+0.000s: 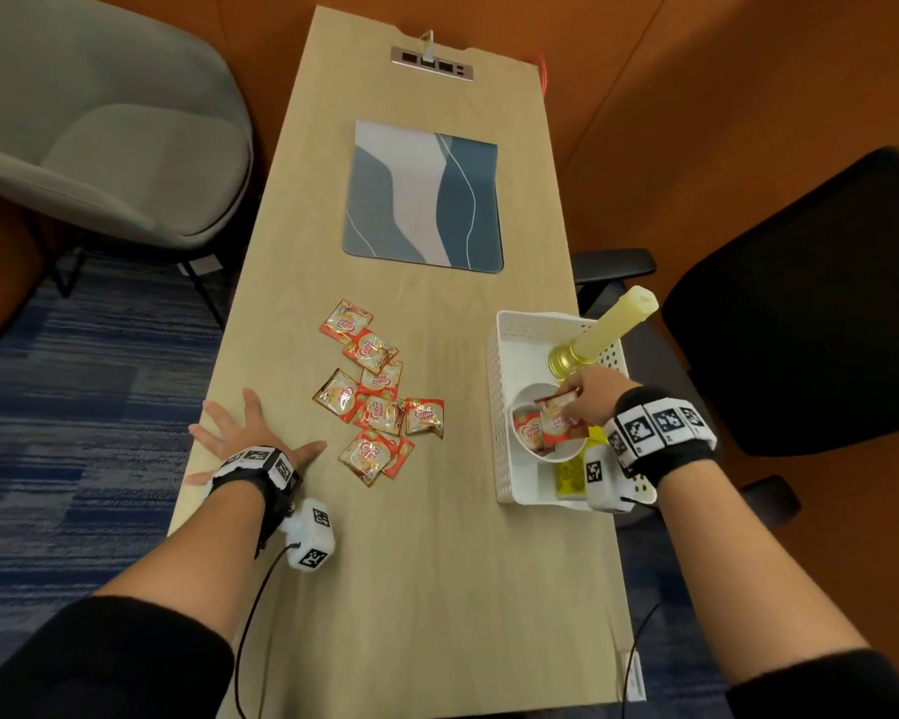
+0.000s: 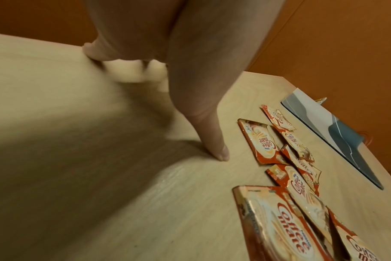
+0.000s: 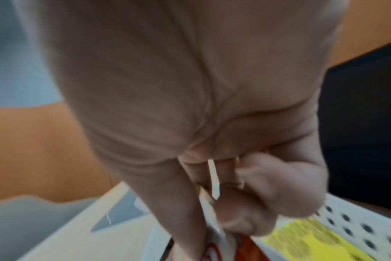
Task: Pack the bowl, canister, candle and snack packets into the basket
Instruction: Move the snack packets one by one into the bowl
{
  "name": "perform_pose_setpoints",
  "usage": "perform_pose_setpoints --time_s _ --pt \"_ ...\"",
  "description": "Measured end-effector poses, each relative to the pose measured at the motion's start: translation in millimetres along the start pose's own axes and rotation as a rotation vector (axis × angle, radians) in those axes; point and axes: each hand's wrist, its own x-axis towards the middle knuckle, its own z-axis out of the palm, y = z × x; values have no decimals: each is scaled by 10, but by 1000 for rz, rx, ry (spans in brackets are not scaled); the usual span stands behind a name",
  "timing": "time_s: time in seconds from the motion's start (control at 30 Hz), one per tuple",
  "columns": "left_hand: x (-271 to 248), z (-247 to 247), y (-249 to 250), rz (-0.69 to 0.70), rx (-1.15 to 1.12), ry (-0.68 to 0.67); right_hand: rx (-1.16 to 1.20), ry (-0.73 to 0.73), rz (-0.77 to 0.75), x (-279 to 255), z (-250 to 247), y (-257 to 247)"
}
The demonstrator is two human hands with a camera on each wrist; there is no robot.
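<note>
A white perforated basket [image 1: 504, 355] stands at the table's right edge. Inside it sit a white bowl [image 1: 525, 402], a pale yellow candle [image 1: 618, 324] on a gold base leaning over the rim, and a yellow canister [image 1: 569, 477]. My right hand [image 1: 585, 404] pinches a red-and-cream snack packet [image 1: 559, 420] over the bowl, where another packet [image 1: 526, 430] lies. Several more packets [image 1: 380, 397] are scattered mid-table. My left hand [image 1: 245, 438] rests flat on the table with its fingers spread, left of those packets [image 2: 279, 176]. In the right wrist view the thumb and fingers [image 3: 246, 220] clamp the packet [image 3: 212, 226].
A blue and grey mat [image 1: 424, 197] lies further up the wooden table [image 1: 411, 589], with a power socket strip [image 1: 432, 62] at the far end. A grey armchair [image 1: 100, 121] stands to the left, a black office chair [image 1: 810, 303] to the right beside the basket.
</note>
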Motion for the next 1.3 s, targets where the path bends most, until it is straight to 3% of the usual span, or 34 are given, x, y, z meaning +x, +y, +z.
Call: perform_pose_setpoints --time_s 0.07,0.13,0.23,0.33,0.4,0.53,0.7,0.83,1.03,1.17,1.3 --pt "7 10 -7 1 12 2 -28 34 44 62 109 8" --pt "24 31 -8 1 0 8 -50 197 64 83 108 -67" --pt "18 34 -4 -5 -25 8 3 412 -52 115 105 -386" --pt "25 39 0 -4 -30 2 97 330 -236 216 264 -846" --pt "32 41 3 -7 -35 8 124 226 -269 334 450 -1117" --pt "44 65 11 -13 -56 16 43 87 -201 599 887 -1395" --pt "56 49 4 -19 -51 18 104 116 -142 682 1175 -1450" --pt "68 69 -9 -19 -40 11 142 105 -176 581 1060 -1432" --pt "40 41 7 -16 -35 -2 373 262 -309 177 335 -1074" --pt "25 30 1 -4 -33 0 402 406 -205 -48 31 -515" --pt "7 22 0 0 -29 -11 318 354 -98 -26 143 -161"
